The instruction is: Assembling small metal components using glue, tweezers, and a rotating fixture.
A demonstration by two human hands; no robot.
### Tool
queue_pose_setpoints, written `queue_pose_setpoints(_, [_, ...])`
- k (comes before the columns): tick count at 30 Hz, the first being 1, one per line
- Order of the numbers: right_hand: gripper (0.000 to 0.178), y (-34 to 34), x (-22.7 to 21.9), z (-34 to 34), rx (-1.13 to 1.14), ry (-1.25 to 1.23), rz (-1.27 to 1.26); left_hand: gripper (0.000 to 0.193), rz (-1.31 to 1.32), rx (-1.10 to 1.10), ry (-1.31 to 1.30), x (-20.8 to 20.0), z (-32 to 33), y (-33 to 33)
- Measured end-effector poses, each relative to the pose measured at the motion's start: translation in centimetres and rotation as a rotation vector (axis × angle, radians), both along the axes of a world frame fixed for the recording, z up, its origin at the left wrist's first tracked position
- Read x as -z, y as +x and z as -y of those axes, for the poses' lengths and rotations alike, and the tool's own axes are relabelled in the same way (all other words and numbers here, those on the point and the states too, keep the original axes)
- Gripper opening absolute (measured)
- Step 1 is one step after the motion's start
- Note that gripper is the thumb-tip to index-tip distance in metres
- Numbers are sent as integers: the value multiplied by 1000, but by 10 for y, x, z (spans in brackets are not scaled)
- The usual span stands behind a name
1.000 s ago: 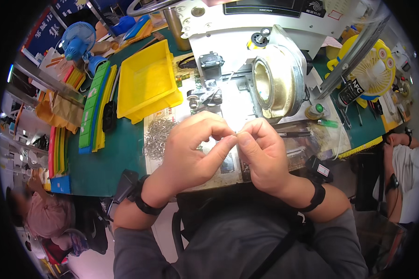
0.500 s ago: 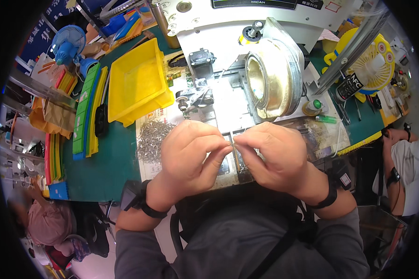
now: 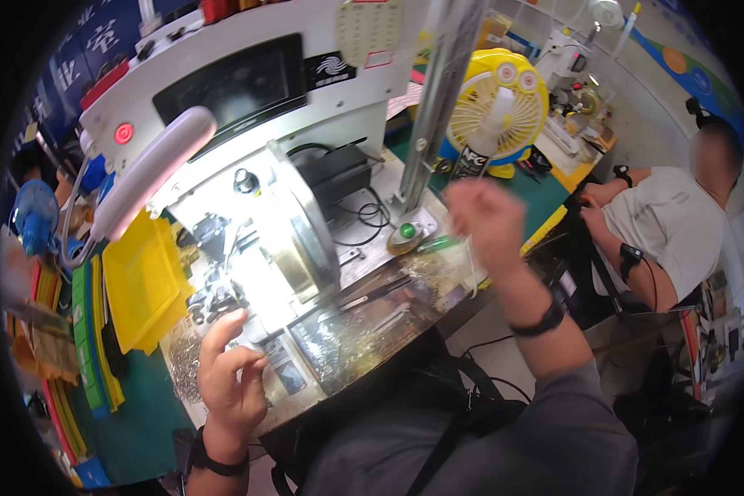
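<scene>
My left hand (image 3: 233, 380) is over the near edge of the bench, beside the machine. Its index finger is raised, while the thumb and middle finger appear to meet; anything between them is too small to make out. Out to the right, my right hand (image 3: 489, 221) is lifted near a dark bottle with a white nozzle (image 3: 479, 149). Motion smears its fingers, so I cannot tell whether it holds anything. Between the hands stands a white machine with a large metal wheel (image 3: 296, 240), brightly lit. A heap of small metal pieces (image 3: 187, 372) lies left of my left hand.
At left are a yellow bin (image 3: 145, 285) and green, blue and yellow strips (image 3: 91, 339). A pink-white lamp (image 3: 153, 178) reaches over the machine. Past the wheel are a green-capped jar (image 3: 405, 238), a green lighter (image 3: 438, 244) and a yellow fan (image 3: 504, 103). Another person (image 3: 661, 223) sits at right.
My hands, fingertips together over the bench before, are now apart. The right hand has swung far to the right and up, and the view has turned to the right.
</scene>
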State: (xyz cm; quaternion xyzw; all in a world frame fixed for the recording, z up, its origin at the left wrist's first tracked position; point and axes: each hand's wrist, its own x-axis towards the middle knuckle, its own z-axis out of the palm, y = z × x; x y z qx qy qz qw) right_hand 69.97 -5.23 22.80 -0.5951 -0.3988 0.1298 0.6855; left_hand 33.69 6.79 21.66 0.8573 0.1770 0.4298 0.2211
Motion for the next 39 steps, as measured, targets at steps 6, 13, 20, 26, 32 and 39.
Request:
queue_pose_setpoints(6, [31, 138, -45, -22, 551, 34, 281, 8, -8, 56, -51, 8, -1, 3])
queue_pose_setpoints(13, [33, 137, -62, -37, 752, 35, 551, 10, 14, 76, 23, 14, -12, 8])
queue_pose_setpoints(20, [28, -33, -56, -3, -144, 474, 80, 18, 3, 64, 89, 11, -20, 10])
queue_pose_setpoints(26, [35, -115, -25, -19, -479, 278, 330, 12, 5, 100, 89, 14, -19, 5])
queue_pose_setpoints(32, [33, -123, -25, -31, -483, 215, 432, 12, 12, 94, 90, 19, -23, 8])
queue_pose_setpoints(39, [33, -127, -29, -31, -491, 206, 460, 12, 11, 100, 105, 14, -21, 9])
